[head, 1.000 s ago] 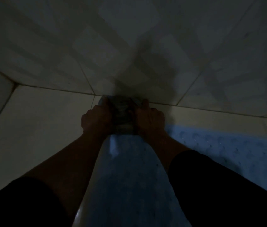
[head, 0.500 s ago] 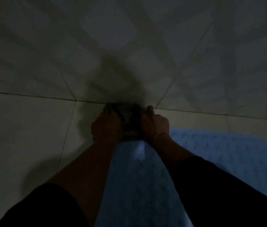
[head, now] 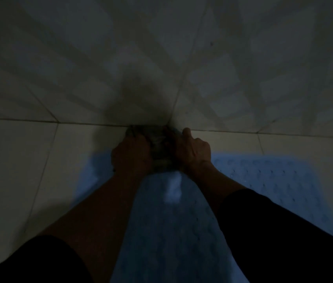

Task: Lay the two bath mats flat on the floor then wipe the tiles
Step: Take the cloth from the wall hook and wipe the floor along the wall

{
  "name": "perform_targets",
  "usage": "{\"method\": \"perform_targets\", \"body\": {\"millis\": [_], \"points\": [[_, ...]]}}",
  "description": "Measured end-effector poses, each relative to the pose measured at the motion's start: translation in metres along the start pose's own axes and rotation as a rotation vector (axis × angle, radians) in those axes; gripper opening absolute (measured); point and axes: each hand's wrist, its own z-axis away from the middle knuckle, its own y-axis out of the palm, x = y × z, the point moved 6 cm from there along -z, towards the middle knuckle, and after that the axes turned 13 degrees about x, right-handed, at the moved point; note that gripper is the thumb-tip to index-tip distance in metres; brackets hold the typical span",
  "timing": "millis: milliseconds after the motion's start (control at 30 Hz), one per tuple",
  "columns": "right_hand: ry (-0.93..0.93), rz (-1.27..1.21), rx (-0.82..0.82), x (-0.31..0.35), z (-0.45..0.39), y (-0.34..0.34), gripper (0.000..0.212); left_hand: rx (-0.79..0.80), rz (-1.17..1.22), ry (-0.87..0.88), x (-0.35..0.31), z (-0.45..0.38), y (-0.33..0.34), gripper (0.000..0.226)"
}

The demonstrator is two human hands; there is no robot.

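Note:
The room is very dim. A dark crumpled cloth [head: 158, 142] is pressed on the floor tiles [head: 18, 160] right where they meet the wall. My left hand [head: 132, 155] grips its left side and my right hand [head: 190, 149] grips its right side, fingers curled on it. A blue bath mat [head: 273, 180] with a dimpled surface lies flat on the floor below and to the right of my hands. It runs under my forearms towards the bottom of the view. Only this one mat shows for certain.
The tiled wall [head: 161, 48] rises directly beyond the cloth, with shadow bands across it. Pale floor tiles stretch to the left. My dark sleeves fill the lower corners.
Both hands, still on the cloth, have slid to the right along the foot of the wall. More of the blue mat shows on the left of my arms.

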Motion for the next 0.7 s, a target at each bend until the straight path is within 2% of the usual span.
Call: {"method": "perform_targets", "body": {"millis": [133,333,433,500,600,700], "points": [[-0.022,-0.028,-0.008,-0.031,0.004,0.003,0.05,-0.005,-0.027,0.029,-0.024,-0.007,0.015,0.068],[-0.011,-0.024,-0.032,-0.084,0.012,0.002,0.05,-0.043,-0.083,0.05,-0.075,-0.006,0.03,0.048],[-0.035,-0.029,-0.06,-0.105,0.016,0.002,0.05,-0.067,-0.067,0.087,-0.099,-0.006,0.039,0.053],[-0.04,-0.038,-0.087,-0.121,0.018,0.002,0.05,-0.095,-0.127,0.065,-0.113,-0.004,0.043,0.051],[-0.055,-0.037,-0.094,-0.142,0.021,0.003,0.051,-0.095,-0.151,0.037,-0.134,0.001,0.047,0.06],[-0.065,-0.033,-0.111,-0.158,0.026,0.002,0.051,-0.092,-0.084,0.006,-0.153,0.002,0.048,0.055]]}}
